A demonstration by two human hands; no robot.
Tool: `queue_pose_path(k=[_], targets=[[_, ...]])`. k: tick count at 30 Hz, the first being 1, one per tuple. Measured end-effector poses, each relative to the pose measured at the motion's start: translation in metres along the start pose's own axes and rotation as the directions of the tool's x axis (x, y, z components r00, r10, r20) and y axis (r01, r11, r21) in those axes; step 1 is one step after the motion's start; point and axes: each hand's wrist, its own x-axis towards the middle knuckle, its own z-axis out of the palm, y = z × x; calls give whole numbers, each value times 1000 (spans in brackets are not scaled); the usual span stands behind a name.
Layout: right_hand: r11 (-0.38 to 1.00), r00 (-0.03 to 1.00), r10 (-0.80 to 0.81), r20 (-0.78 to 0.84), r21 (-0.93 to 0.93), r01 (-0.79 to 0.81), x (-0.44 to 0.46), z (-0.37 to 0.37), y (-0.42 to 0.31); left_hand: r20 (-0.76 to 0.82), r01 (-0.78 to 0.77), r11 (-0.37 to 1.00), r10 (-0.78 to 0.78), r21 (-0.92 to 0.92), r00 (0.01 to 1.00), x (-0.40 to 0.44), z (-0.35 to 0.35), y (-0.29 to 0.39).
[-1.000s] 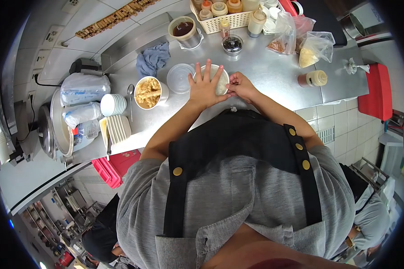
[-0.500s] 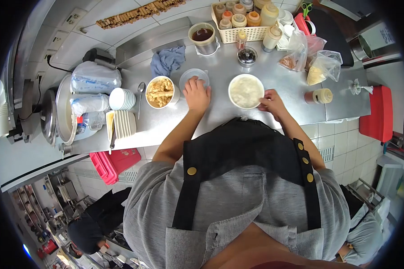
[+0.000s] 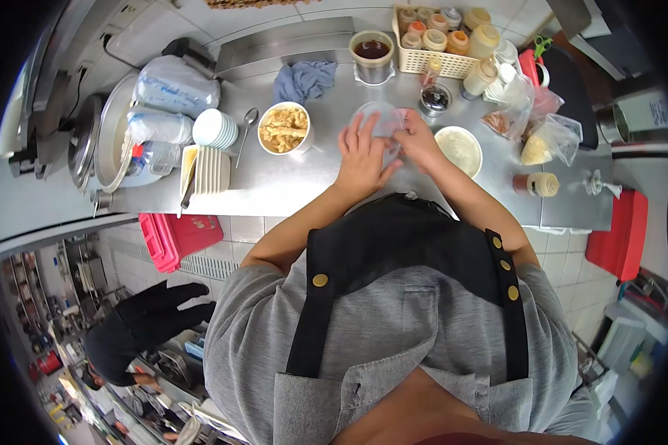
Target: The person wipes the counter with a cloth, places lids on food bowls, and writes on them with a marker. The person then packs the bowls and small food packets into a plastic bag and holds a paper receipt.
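Translucent round plastic lid point(image 3: 382, 117), perhaps more than one stacked, is between my hands above the counter. My left hand point(image 3: 361, 156) holds it from the left, fingers spread over its face and thumb apart below. With bent fingers, my right hand point(image 3: 417, 139) pinches the lid's right edge. Just right of my right wrist stands a white tub point(image 3: 460, 152) with pale, cloudy contents, partly covered by my forearm. A paper tub point(image 3: 284, 128) heaped with golden fried pieces stands to the left, apart from my hands.
A blue cloth point(image 3: 304, 80), a pot of dark liquid point(image 3: 372, 58) and a basket of sauce bottles point(image 3: 441, 62) line the back. On the left are a spoon point(image 3: 246, 132) and stacked bowls point(image 3: 215, 128). Plastic food bags point(image 3: 545, 144) lie right. A co-worker point(image 3: 130, 334) bends behind me.
My left hand has lifted the lid off the counter and moved right. My right hand has left the white tub and taken the lid's edge. The view has shifted.
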Motion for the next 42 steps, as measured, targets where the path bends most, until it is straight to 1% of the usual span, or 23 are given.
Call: queue_pose_path(k=[1, 3, 4, 5, 7, 8, 10, 11, 12, 14, 17, 19, 20, 23, 25, 27, 31, 34, 37, 39, 40, 41, 42], targets=[[1000, 1000, -2, 19, -6, 2, 4, 7, -2, -8, 15, 1000, -15, 9, 1000, 7, -17, 3], [994, 975, -106, 196, 12, 106, 9, 28, -14, -36, 249, 968, -248, 16, 968, 14, -46, -1], [998, 955, -63, 290, -11, 69, 8, 38, -30, -43, 285, 958, -285, -5, 958, 12, -49, -14], [997, 950, -66, 304, -16, 74, 13, 47, -38, -54, 295, 956, -294, 1, 954, 10, -55, -26], [994, 888, -92, 450, -18, 112, 28, 66, -49, 28, 353, 934, -351, -62, 936, 6, -72, -46], [993, 883, -96, 459, -15, 116, 37, 78, -52, 8, 401, 916, -401, -14, 916, 5, -78, -60], [999, 928, 21, 372, 33, -36, 56, 99, -53, 28, 477, 875, -481, 86, 876, 0, -93, -103], [999, 926, 19, 376, 35, -35, 71, 106, -42, 46, 538, 824, -553, 180, 832, -1, -97, -123], [995, 948, 93, 304, -4, -96, 90, 113, -19, 45, 539, 822, -555, 183, 831, -1, -97, -140], [986, 959, 167, 230, -36, -163, 105, 127, 8, 193, 625, 745, -665, 233, 722, -4, -91, -167], [959, 938, 284, 198, -80, -273, 115, 145, 25, 299, 607, 773, -633, 187, 714, -5, -76, -182], [954, 933, 268, 240, 71, -292, 119, 152, 32, 302, 584, 787, -616, 201, 727, -4, -69, -180], [952, 931, 274, 241, 71, -298, 121, 153, 35, 285, 552, 805, -594, 218, 752, -7, -65, -179], [947, 948, 235, 214, 171, -274, 120, 156, 38, 237, 484, 832, -545, 270, 805, -16, -55, -180], [977, 983, 105, 154, 171, -131, 121, 159, 45, 204, 444, 842, -514, 305, 833, -23, -47, -182], [987, 989, 58, 137, 139, -77, 122, 159, 48, 84, 383, 850, -439, 362, 894, -24, -41, -183], [995, 995, -2, 97, 97, -7, 129, 158, 52, 40, 376, 839, -425, 393, 904, -21, -33, -186], [995, 995, 77, 62, 60, -81, 132, 158, 50, 32, 385, 832, -432, 400, 901, -15, -35, -185], [1000, 1000, 19, 17, -15, -18, 147, 155, 54, 95, 385, 816, -465, 431, 880, -9, -44, -190], [996, 999, -32, -27, -79, 30, 155, 149, 61, 100, 392, 918, -396, 66, 913, -10, -49, -214], [988, 995, -74, -65, -143, 65, 156, 149, 61, 101, 391, 918, -396, 64, 913, -16, -37, -227], [988, 995, -70, -65, -145, 60, 152, 151, 64, 41, 472, 867, -472, -161, 881, -26, -20, -240], [949, 969, -221, -107, -252, 189, 147, 154, 64, 1, 509, 771, -551, -383, 835, -26, -17, -243]])
